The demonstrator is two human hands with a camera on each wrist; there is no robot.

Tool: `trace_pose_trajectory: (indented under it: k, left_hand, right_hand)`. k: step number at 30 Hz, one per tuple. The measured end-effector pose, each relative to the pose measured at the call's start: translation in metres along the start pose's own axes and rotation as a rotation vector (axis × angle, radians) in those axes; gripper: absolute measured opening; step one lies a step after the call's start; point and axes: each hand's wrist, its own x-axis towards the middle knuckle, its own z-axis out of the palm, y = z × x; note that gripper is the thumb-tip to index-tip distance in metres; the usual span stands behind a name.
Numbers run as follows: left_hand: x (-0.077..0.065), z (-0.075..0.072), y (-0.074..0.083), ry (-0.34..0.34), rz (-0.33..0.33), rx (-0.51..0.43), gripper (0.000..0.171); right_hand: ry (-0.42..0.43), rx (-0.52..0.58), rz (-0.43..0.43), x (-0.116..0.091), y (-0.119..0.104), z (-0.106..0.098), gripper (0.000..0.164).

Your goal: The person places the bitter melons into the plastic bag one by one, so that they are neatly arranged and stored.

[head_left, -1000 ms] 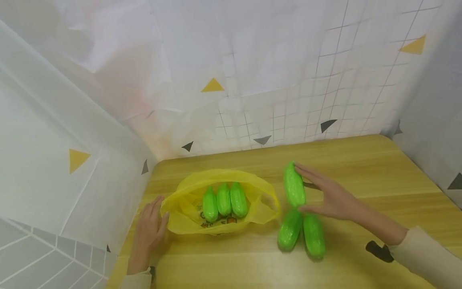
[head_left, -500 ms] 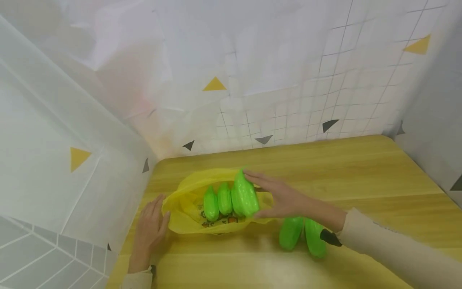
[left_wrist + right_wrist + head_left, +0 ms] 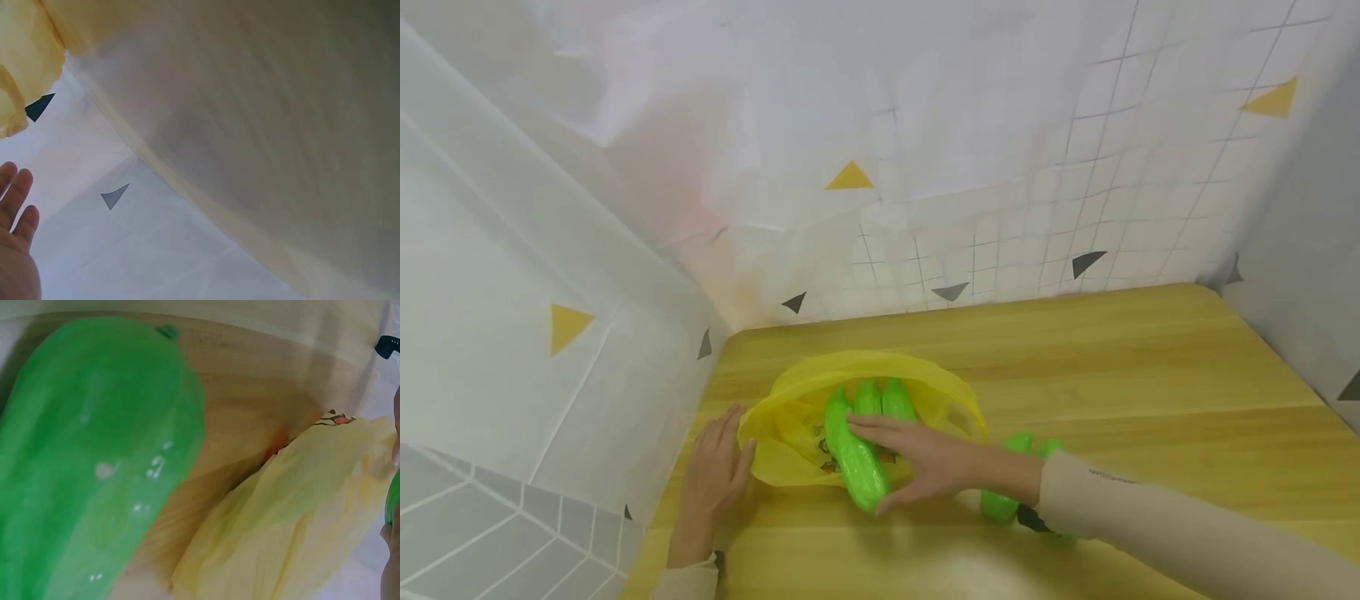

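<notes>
A yellow plastic bag (image 3: 767, 446) lies with its mouth spread toward me. My right hand (image 3: 928, 458) holds a green cucumber (image 3: 862, 473) between thumb and fingers, tilted across the bag's front rim. Behind it, two more cucumbers (image 3: 898, 402) show inside the bag; anything under the held one is hidden. My left hand (image 3: 709, 479) rests beside the bag's left edge, fingers extended; in the left wrist view its fingers look loose and hold nothing. Two cucumbers (image 3: 1000, 502) lie right of the bag, partly covered by my right forearm. One cucumber (image 3: 94, 462) looms large in the right wrist view.
Everything stands on a wooden tabletop (image 3: 1112, 358). A white patterned wall covering (image 3: 970, 167) rises behind the table, and side walls (image 3: 512, 333) enclose it left and right. Dark straps (image 3: 1032, 518) sit at the wrists.
My right hand has carried the cucumber leftward from beside the bag, past its right side, to the left part of its mouth. The left hand has stayed in place.
</notes>
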Motion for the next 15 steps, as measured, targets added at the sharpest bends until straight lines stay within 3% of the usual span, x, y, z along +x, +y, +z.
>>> trace_pose_trajectory:
  k: [15]
  left_hand:
    - [0.001, 0.001, 0.003, -0.033, -0.029, 0.003, 0.050]
  right_hand:
    - [-0.038, -0.024, 0.045, 0.026, 0.016, 0.015, 0.103]
